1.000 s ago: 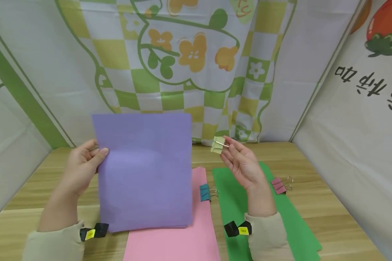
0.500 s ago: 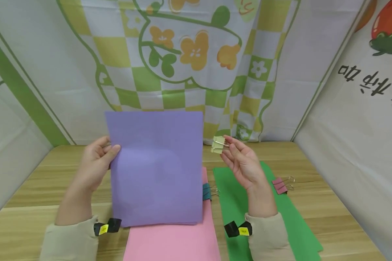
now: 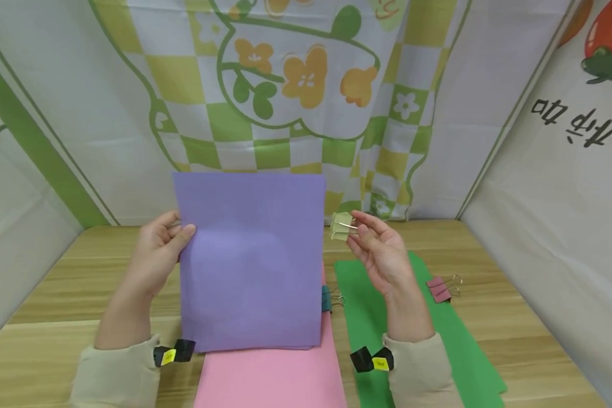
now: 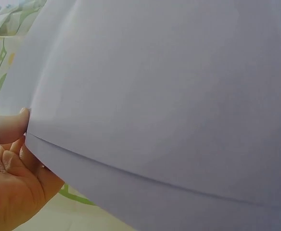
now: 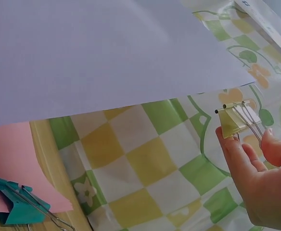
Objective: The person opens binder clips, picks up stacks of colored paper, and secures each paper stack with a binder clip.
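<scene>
My left hand (image 3: pixel 161 249) pinches the left edge of several purple sheets of paper (image 3: pixel 252 260), thumb in front and fingers behind. The sheets stand raised, facing me, and their lower edges fan slightly apart. To their right, my right hand (image 3: pixel 379 249) holds a pale yellow binder clip (image 3: pixel 341 225) by its wire handles, between thumb and fingers. In the right wrist view the yellow clip (image 5: pixel 237 119) is a short way from the purple paper's edge (image 5: pixel 131 98), with a gap between them. The left wrist view shows the thumb (image 4: pixel 10 126) on the paper.
Pink paper (image 3: pixel 270 377) lies on the wooden table (image 3: pixel 35 294) below the purple sheets, with a teal binder clip (image 3: pixel 327 299) on its right edge. Further right is green paper (image 3: pixel 454 345) bearing a pink binder clip (image 3: pixel 440 289). A checkered curtain (image 3: pixel 234 122) hangs behind.
My left hand has carried the purple sheets to the right, closer to the yellow binder clip, covering more of the teal clip. My right hand has barely moved.
</scene>
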Demonstrator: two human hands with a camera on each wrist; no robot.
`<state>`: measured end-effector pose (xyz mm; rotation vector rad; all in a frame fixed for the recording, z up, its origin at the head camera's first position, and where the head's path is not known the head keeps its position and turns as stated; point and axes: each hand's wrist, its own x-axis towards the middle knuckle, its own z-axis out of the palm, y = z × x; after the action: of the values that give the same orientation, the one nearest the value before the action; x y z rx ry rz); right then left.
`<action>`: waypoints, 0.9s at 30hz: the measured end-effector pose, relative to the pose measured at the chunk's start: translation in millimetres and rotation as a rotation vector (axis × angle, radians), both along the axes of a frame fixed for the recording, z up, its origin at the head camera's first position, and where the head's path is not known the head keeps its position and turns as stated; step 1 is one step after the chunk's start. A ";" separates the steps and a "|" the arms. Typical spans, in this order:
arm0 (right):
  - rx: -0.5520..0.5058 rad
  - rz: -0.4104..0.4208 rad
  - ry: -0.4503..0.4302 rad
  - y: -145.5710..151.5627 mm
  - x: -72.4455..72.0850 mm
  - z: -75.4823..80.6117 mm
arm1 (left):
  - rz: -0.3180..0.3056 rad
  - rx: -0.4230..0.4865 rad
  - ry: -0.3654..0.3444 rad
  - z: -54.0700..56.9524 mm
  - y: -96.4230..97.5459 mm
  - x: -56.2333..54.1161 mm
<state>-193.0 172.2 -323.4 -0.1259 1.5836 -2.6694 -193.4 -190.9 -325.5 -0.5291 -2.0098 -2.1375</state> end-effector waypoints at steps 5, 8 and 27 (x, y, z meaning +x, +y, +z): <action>0.026 -0.037 -0.020 -2.0 2.0 2.7 | 0.007 -0.014 -0.006 0.3 1.2 -0.7; 0.042 -0.062 -0.032 -5.1 3.2 3.8 | 0.010 -0.018 -0.012 0.4 1.1 -0.6; 0.097 -0.104 0.018 -12.3 4.9 5.6 | 0.018 -0.005 -0.010 0.8 0.3 0.6</action>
<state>-188.2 159.8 -317.8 -0.0668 1.7691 -2.6676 -192.8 -190.5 -324.7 -0.5001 -2.0183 -2.1296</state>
